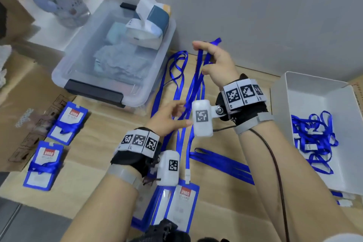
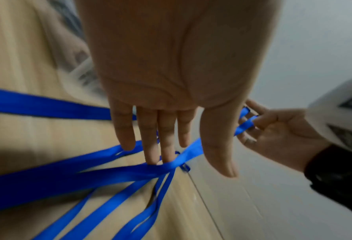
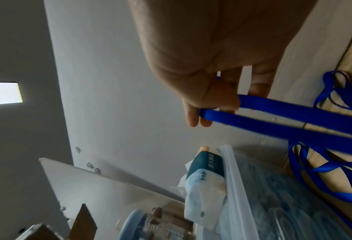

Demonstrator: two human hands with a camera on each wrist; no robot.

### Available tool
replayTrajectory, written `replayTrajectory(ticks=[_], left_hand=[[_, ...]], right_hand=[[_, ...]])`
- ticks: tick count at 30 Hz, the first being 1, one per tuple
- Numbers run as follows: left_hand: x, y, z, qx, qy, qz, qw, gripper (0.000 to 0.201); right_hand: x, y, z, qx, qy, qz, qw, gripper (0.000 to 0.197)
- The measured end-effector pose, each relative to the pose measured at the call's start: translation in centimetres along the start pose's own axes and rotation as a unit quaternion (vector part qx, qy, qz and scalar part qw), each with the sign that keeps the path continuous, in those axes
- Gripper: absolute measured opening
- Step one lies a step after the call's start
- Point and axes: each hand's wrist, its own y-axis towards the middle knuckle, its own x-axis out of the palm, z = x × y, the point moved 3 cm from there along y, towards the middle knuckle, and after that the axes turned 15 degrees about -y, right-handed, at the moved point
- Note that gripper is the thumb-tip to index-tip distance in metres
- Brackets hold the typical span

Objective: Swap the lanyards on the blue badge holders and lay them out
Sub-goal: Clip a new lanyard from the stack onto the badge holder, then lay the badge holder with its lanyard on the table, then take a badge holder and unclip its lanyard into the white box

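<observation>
right hand point(image 1: 215, 65): raised above the counter point(image 1: 102, 155), just right of the clear bin point(image 1: 110, 61). its fingers point(image 3: 199, 116) are curled and pinch the top loop of a blue lanyard point(image 1: 193, 84); the straps hang taut from the pinch down toward the near edge.

left hand point(image 1: 167, 120): below the right hand, near the front right corner of the bin. fingers point(image 2: 148, 142) are nearly straight and spread, tips touching the hanging straps from the side; they do not close around them.

held lanyard: runs from the right hand, past the left hand, to a white clip point(image 1: 187, 176) on a blue badge holder point(image 1: 181, 206) lying flat in front of the bin, close to the person. a second holder point(image 1: 145, 210) lies just left of it, partly under the left wrist.

other lanyards: one loose lanyard point(image 1: 172, 76) lies on the counter against the right side of the bin. another point(image 1: 222, 165) lies flat to the right of the held straps.

finished holders: two holders point(image 1: 66, 124) point(image 1: 44, 166) with lanyards wrapped around them lie left of the bin's front edge, one nearer the person than the other.

white tray point(image 1: 318, 92): well right of the bin; it contains a tangle of blue lanyards point(image 1: 312, 137).
</observation>
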Motion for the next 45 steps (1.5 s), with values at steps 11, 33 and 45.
replayTrajectory(ticks=[11,33,45], left_hand=[[-0.8,5.3,-4.3,-0.022,-0.023,0.074,0.997,0.041],[-9.1,-5.1,-5.2,0.018,-0.095,0.153,0.984,0.021],[-22.8,-17.2,-12.2,-0.102,0.148,0.525,0.832,0.053]], right_hand=[[3.3,9.3,6.0,0.122,0.042,-0.062,0.990,0.063],[13.8,-7.4,1.8,0.247,0.111,-0.244,0.931,0.017],[28.7,-12.2,-4.6,0.283,0.151,-0.396,0.861,0.037]])
